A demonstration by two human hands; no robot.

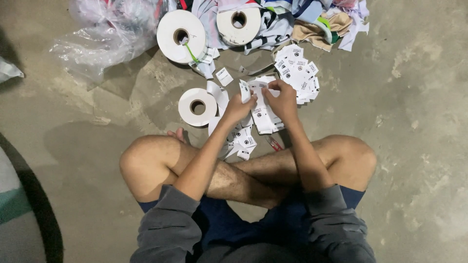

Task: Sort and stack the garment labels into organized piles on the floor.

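Bare concrete floor point(414, 97), grey-tan, mottled with pale stains and scuffs; dim indoor light, soft shadow at left. Seated cross-legged at centre, knees wide, grey sleeves pushed up, dark blue shorts. Left hand point(237, 108) pinched shut on a white label strip point(244, 90), held upright above the floor. Right hand point(281, 100) closed at the fingertips on the same run of labels, just beside the left. Below the hands, loose white label strips point(263, 119) trailing down to a small heap of cut labels point(243, 142) near the shins. Small red object point(274, 143) on the floor just beside that heap, kind unclear. Stack of cut printed labels point(297, 73) fanned out beyond the right hand. Three white label rolls: one point(197, 106) just left of the left hand, two larger point(181, 36) point(238, 24) at top. Crumpled clear plastic bag point(100, 36) top left. Pile of mixed fabric scraps point(317, 22) along the top edge. Dark curved edge point(34, 195) at lower left.
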